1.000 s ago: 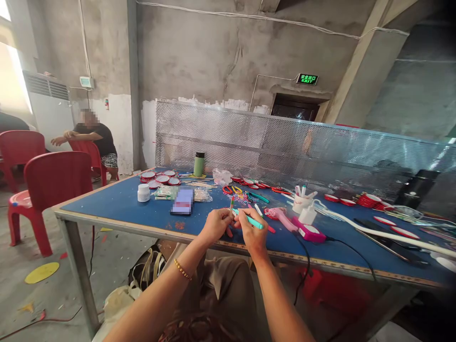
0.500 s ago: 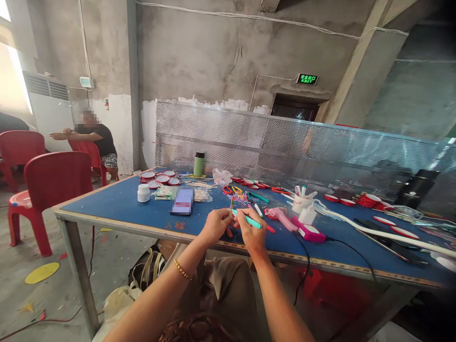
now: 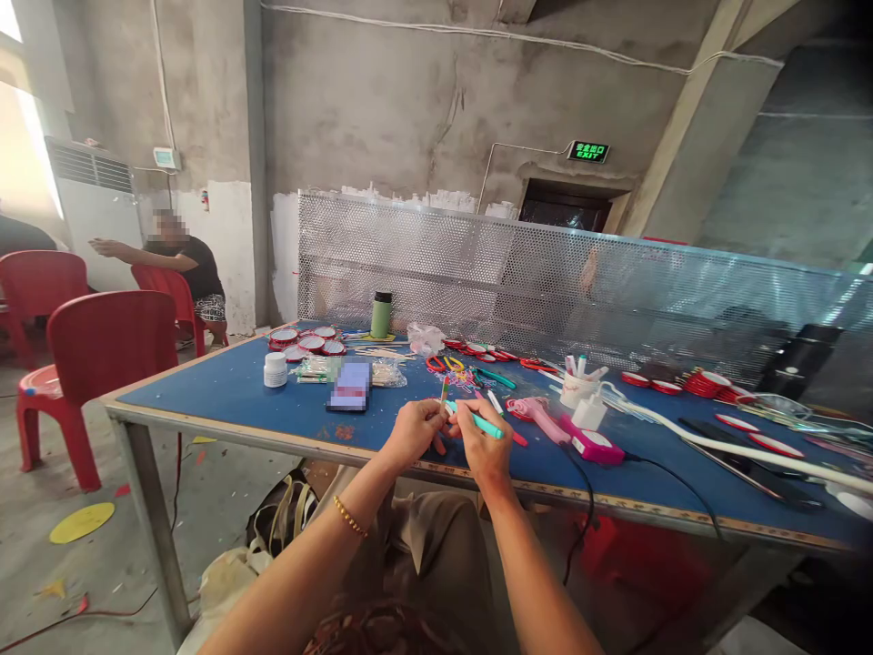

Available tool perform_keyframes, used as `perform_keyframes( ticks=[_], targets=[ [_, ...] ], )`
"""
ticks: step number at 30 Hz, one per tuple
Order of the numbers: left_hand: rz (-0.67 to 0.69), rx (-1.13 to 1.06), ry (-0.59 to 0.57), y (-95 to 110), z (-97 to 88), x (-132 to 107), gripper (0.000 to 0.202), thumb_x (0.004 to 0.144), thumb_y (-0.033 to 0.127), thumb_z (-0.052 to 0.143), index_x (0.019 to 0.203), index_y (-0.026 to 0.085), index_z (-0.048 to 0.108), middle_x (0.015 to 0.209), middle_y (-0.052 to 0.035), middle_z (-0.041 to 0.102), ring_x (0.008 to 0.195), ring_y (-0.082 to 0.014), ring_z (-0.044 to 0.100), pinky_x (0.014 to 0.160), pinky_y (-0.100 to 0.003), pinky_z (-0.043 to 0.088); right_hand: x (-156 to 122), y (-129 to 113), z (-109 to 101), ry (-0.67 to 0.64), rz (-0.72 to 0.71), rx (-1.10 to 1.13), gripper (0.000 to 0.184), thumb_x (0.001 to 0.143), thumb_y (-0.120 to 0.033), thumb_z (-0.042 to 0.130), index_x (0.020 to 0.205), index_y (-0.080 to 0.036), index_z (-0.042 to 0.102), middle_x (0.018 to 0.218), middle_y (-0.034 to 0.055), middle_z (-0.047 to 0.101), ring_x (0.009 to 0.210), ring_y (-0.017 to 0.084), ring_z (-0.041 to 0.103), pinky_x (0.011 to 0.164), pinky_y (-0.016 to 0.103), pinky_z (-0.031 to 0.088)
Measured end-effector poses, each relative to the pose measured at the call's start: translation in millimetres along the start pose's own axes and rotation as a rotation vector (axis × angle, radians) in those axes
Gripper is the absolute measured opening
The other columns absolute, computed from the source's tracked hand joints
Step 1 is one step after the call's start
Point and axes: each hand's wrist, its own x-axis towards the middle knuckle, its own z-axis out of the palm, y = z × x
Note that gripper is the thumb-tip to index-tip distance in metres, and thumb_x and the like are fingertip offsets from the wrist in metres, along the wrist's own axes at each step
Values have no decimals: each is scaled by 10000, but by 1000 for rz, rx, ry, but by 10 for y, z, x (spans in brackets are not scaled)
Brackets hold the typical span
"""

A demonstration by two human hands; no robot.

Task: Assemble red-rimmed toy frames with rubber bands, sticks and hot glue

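Observation:
My left hand [image 3: 415, 433] is closed in a pinch on a thin stick [image 3: 445, 392] with coloured bands; its lower part is hidden by my fingers. My right hand [image 3: 486, 443] grips a teal marker [image 3: 486, 425] like a pen. The marker's tip end points left at the stick, and whether it touches cannot be made out. Both hands are close together over the table's front edge. Just beyond my right hand lie a white-capped marker [image 3: 495, 402] and a pink pen [image 3: 519, 438].
On the blue table [image 3: 225, 387] are a phone [image 3: 349, 386], a white jar [image 3: 275, 369], a green bottle [image 3: 381, 316], pliers [image 3: 495, 378], a pink glue gun [image 3: 542, 418], a cup of markers [image 3: 576, 389] and several red-rimmed discs [image 3: 706, 383]. A perforated metal panel [image 3: 423, 259] stands behind. A person [image 3: 195, 268] sits at left.
My right hand and the teal marker have shifted very slightly to the right. My left hand keeps its place with the stick. The seated person's hands have moved a little left.

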Motion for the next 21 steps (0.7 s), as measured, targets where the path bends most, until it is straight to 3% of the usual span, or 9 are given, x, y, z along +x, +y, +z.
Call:
perform_keyframes(
  ticks=[21],
  targets=[
    [-5,39,-1,17,-6,-8,225,842,303,469,705,154,566,677,8,656,463,-84,626,457,-150,362,-17,-27,-9,-5,3,-14,150,867,-302,594,750,-209,605,598,-19,648,497,146,623,511,249,505]
  ],
)
